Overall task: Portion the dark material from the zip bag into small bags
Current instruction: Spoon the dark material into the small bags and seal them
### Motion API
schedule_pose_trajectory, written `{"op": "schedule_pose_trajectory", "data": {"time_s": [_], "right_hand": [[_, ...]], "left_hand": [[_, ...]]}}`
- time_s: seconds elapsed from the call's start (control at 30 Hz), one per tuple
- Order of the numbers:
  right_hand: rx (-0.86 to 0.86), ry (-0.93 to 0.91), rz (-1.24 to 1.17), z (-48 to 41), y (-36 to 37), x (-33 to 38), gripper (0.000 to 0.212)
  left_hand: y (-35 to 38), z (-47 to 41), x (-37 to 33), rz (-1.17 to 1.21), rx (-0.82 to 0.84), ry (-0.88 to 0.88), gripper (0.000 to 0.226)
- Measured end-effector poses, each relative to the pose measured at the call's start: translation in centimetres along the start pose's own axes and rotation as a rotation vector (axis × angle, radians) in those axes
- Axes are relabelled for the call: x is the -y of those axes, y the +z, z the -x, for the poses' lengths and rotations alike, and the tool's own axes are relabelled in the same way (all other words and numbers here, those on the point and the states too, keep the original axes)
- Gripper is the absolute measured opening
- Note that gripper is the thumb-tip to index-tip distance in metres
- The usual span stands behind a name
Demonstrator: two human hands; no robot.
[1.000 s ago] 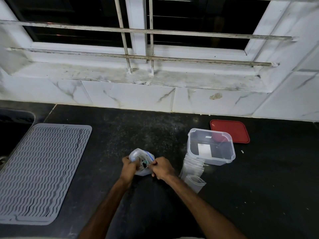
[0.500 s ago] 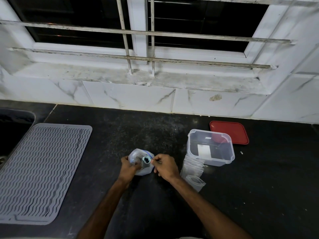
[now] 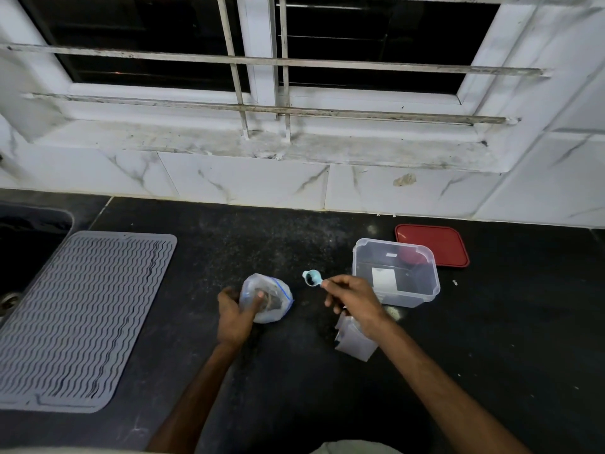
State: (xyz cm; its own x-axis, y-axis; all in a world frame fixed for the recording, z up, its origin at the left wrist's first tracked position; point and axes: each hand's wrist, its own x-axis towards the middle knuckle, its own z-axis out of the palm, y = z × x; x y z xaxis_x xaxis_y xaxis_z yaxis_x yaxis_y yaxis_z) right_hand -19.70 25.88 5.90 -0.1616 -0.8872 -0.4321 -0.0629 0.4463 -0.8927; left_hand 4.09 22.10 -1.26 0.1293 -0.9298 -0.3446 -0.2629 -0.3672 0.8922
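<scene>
Near the middle of the black counter: the zip bag, mouth open, with dark material inside. Gripped on its 9 o'clock side by the left hand, fingers curled round the plastic.

At 3 o'clock of the bag and apart from it: the right hand, pinching the handle of a small blue scoop, its bowl dark with material, at 1 o'clock of the bag.

Under the right wrist and partly hidden by it: a stack of small bags.

Just past the right hand at 2 o'clock: a clear container, open, and a red lid flat behind it.

Well apart at 9 o'clock: a grey ribbed mat, beside a sink at the picture's edge.

At 12 o'clock: marble tiles below a barred window.
</scene>
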Motion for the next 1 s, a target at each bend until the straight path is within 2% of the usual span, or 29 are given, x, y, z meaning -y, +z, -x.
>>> {"op": "schedule_pose_trajectory", "data": {"time_s": [0.07, 0.13, 0.17, 0.23, 0.33, 0.4, 0.47, 0.57, 0.73, 1.0], "right_hand": [[-0.016, -0.019, 0.027, 1.0, -1.6, -0.4, 0.012], [-0.032, -0.023, 0.046, 1.8, -3.0, -1.1, 0.011], [-0.038, -0.02, 0.05, 2.2, -3.6, -1.5, 0.011], [-0.044, -0.014, 0.048, 3.0, -5.0, -2.4, 0.012], [-0.058, -0.008, 0.036, 3.9, -6.7, -3.6, 0.012], [-0.079, -0.007, 0.042, 4.3, -7.9, -4.1, 0.014], [-0.084, -0.015, 0.06, 4.6, -8.8, -4.4, 0.015], [-0.08, -0.018, 0.082, 5.1, -10.1, -4.9, 0.013], [-0.04, -0.012, 0.125, 5.2, -11.0, -5.7, 0.011], [0.0, -0.026, 0.151, 5.1, -10.9, -7.0, 0.012]], "left_hand": [[-0.4, 1.1, -0.4, -0.106, -0.171, 0.096, 0.073], [-0.3, 3.0, -1.2, -0.143, -0.28, 0.273, 0.06], [0.2, 4.0, -1.6, -0.147, -0.261, 0.361, 0.047], [1.8, 5.8, -2.0, -0.201, -0.09, 0.467, 0.029], [5.1, 7.6, -2.3, -0.461, 0.242, 0.554, 0.031], [7.5, 8.5, -2.8, -0.654, 0.355, 0.588, 0.038], [9.3, 9.1, -3.3, -0.778, 0.39, 0.598, 0.043], [11.3, 9.7, -3.4, -0.839, 0.425, 0.608, 0.042], [12.5, 10.1, -2.9, -0.795, 0.381, 0.62, 0.022], [12.1, 10.1, -2.3, -0.772, 0.384, 0.636, 0.018]]}}
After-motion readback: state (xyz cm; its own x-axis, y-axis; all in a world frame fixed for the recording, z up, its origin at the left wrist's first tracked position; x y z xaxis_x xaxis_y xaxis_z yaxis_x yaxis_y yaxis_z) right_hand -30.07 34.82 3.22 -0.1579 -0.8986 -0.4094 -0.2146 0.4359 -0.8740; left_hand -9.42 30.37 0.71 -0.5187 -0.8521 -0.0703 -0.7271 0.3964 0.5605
